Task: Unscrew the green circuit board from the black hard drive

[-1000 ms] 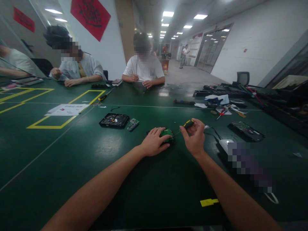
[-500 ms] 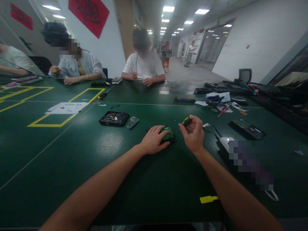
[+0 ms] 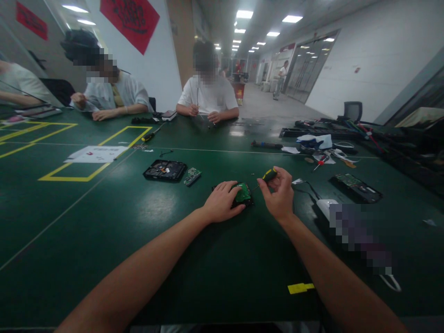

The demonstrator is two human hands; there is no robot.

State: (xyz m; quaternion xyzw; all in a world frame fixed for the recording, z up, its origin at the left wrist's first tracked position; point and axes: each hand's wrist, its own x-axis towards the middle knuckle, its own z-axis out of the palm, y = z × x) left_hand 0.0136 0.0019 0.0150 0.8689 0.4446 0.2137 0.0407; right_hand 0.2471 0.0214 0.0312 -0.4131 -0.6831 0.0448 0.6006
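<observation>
My left hand grips a hard drive lying flat on the green table, its thumb along the near edge and its fingers over the top. The drive's green circuit board faces up, with its left part hidden under my fingers. My right hand is closed around the yellow and black handle of a screwdriver. The thin shaft slants down left to the board's right edge; whether its tip sits in a screw I cannot tell.
Left of my hands lie an opened drive casing and a small circuit board. Another hard drive and a white power strip are on the right. A second screwdriver lies farther back. Co-workers sit across the table.
My hands, the hard drive and the screwdriver stay almost in place. The view has shifted very slightly. A person far back in the corridor has moved right.
</observation>
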